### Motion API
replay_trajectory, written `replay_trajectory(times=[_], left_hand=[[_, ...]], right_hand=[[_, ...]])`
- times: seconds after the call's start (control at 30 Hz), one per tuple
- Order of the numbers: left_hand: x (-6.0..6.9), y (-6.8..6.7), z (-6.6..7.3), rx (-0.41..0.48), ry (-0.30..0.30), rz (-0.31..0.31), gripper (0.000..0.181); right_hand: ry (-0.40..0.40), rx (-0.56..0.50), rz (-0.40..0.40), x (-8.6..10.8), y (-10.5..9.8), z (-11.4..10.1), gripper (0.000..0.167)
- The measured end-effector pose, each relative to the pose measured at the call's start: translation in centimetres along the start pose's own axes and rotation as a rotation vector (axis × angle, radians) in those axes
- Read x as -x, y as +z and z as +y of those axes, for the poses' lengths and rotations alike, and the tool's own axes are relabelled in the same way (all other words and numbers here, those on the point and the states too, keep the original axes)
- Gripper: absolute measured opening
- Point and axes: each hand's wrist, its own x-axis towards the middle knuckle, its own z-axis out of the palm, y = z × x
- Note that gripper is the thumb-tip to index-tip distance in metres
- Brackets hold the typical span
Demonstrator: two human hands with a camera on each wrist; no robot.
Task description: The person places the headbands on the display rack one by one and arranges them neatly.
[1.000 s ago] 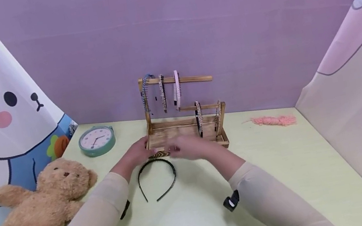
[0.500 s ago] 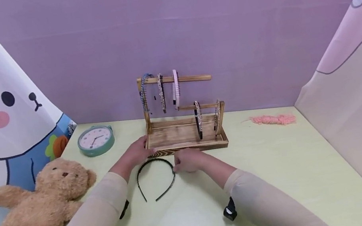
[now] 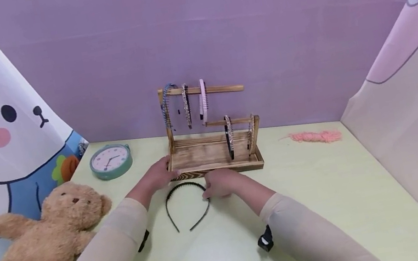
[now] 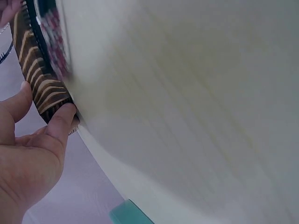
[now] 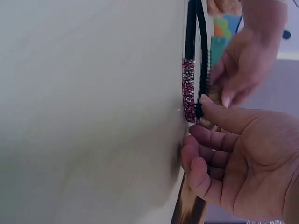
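A black toothed headband (image 3: 183,184) lies on the table before a wooden headband rack (image 3: 200,153). My right hand (image 3: 221,183) pinches the right side of this headband between thumb and forefinger. In the right wrist view, red and silver beads (image 5: 188,86) show along the band close to my fingertips; the other fingers are curled. At the rack's front left corner, my left hand (image 3: 156,177) grips the tray wall. The left wrist view has the thumb and a finger on two sides of the striped wooden corner (image 4: 46,93).
Blue, glittery and pink headbands (image 3: 203,103) hang from the rack's upper bar, and two more from the lower one. A green-rimmed clock (image 3: 111,161) and a teddy bear (image 3: 50,242) lie to the left. Pink yarn (image 3: 316,136) is at the right.
My right hand has come down from the tray's front edge to the black headband and taken hold of it. The headband has shifted slightly right. My left hand stays on the rack corner.
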Motion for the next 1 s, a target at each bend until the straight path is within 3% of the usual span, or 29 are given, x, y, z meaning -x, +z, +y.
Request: replay_trajectory(times=[0.17,0.27,0.33,0.43,0.57,0.73,0.87,1.0], left_hand=[[0.0,-0.1,0.1,-0.033,0.007,-0.001,0.076],[0.1,-0.3,0.2,-0.04,0.009,-0.004,0.077],[0.1,-0.3,0.2,-0.035,0.011,-0.004,0.077],[0.1,-0.2,0.2,-0.02,0.013,-0.004,0.076],[0.1,-0.1,0.3,-0.005,0.011,0.0,0.074],[0.2,-0.1,0.4,0.008,0.008,0.002,0.072],[0.2,-0.1,0.5,0.013,0.017,0.003,0.071],[0.1,-0.1,0.3,-0.002,0.025,0.01,0.072]], right_hand=[[0.046,0.005,-0.061,0.8,-1.3,2.2,0.03],[0.038,0.05,-0.017,1.3,-1.8,2.4,0.032],[0.019,0.076,0.04,1.5,-1.8,1.8,0.032],[-0.04,0.035,0.088,1.7,-1.1,0.2,0.035],[-0.123,-0.021,0.021,1.2,0.6,-2.2,0.043],[-0.104,0.048,0.027,0.5,2.6,-4.1,0.044],[-0.084,0.095,0.074,0.2,3.3,-4.4,0.032],[-0.1,0.086,0.073,0.3,3.2,-4.0,0.021]])
